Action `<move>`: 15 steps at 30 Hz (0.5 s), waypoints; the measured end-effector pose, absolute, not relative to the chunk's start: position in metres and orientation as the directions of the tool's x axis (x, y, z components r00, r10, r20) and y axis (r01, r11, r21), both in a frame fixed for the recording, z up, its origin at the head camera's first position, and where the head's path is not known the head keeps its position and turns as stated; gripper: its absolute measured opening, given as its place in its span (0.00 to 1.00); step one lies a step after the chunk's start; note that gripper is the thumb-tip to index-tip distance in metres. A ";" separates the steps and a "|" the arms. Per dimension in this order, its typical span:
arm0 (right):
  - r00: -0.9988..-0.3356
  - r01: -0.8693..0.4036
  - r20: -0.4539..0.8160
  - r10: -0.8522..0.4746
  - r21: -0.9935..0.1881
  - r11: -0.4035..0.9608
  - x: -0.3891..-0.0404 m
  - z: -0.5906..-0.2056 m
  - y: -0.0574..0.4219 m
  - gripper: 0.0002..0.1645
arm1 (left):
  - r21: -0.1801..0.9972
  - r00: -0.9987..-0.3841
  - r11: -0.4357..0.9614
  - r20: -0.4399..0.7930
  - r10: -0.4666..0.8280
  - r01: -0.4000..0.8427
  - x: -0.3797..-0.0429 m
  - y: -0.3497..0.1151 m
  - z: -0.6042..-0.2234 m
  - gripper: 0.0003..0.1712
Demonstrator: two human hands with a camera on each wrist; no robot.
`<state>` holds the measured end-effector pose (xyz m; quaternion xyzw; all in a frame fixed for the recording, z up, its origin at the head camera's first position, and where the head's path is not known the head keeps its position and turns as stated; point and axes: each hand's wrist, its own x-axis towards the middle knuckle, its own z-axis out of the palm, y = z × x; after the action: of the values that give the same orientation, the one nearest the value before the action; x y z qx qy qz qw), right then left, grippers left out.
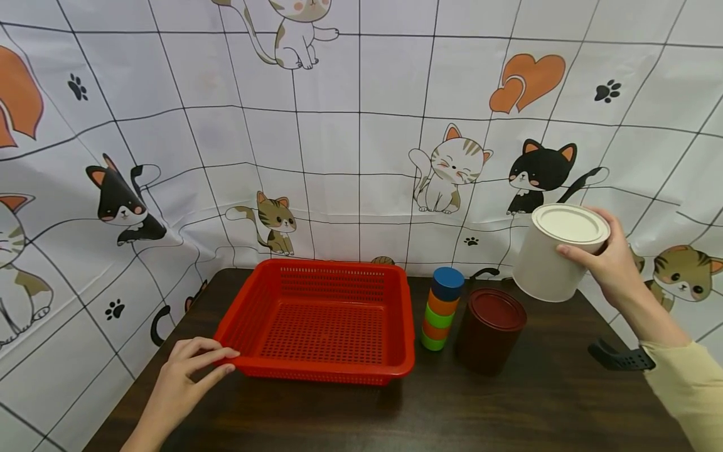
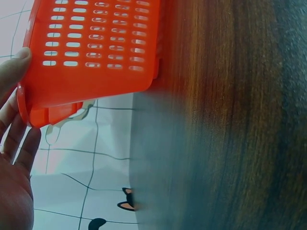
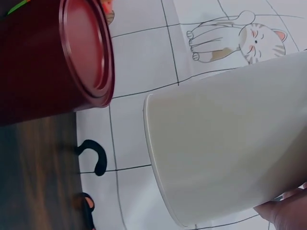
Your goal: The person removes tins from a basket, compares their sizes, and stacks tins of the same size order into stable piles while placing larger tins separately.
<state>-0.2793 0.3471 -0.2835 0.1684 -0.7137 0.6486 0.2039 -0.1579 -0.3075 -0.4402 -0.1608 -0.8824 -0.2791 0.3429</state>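
Note:
My left hand [image 1: 189, 376] pinches the near left corner of a red plastic basket [image 1: 322, 365], thumb and fingers at its rim. In the left wrist view the basket's slotted side [image 2: 96, 79] shows, with the thumb over its edge. On the right, my right hand [image 1: 612, 263] grips a white lidded canister [image 1: 545, 263] near its top and holds it raised above the table, slightly tilted. Below and left of it stands a dark red lidded canister [image 1: 490, 333]. The right wrist view shows the white canister's side [image 3: 225, 143] close up, beside the dark red canister [image 3: 43, 62].
A stack of coloured cups [image 1: 440, 309], blue on top with orange and green below, stands between the basket and the dark red canister. All rest on a dark wood table [image 1: 452, 414]. A white cloth backdrop [image 1: 361, 144] with cat prints hangs behind and at the sides.

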 end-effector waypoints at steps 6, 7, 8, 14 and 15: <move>-0.858 -0.509 0.513 0.040 -0.857 0.080 -0.275 -0.296 0.355 0.44 | 0.376 -0.711 0.795 0.697 0.095 0.475 -0.157 -0.306 -0.438 0.27; -0.855 -0.513 0.516 0.045 -0.855 0.074 -0.274 -0.298 0.356 0.44 | 0.377 -0.711 0.794 0.696 0.096 0.476 -0.157 -0.306 -0.438 0.27; -0.852 -0.518 0.521 0.047 -0.853 0.065 -0.273 -0.300 0.357 0.44 | 0.378 -0.712 0.794 0.696 0.096 0.477 -0.157 -0.305 -0.438 0.27; -0.835 -0.547 0.548 0.056 -0.837 0.019 -0.271 -0.316 0.366 0.42 | 0.372 -0.709 0.795 0.698 0.100 0.479 -0.157 -0.305 -0.438 0.27; -0.835 -0.546 0.547 0.058 -0.837 0.027 -0.271 -0.319 0.368 0.42 | 0.372 -0.710 0.796 0.697 0.100 0.478 -0.157 -0.305 -0.438 0.27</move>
<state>-0.2706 0.3677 -0.3187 0.1792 -0.6805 0.6742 0.2242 -0.1571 -0.3055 -0.4380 -0.1637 -0.8829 -0.2746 0.3439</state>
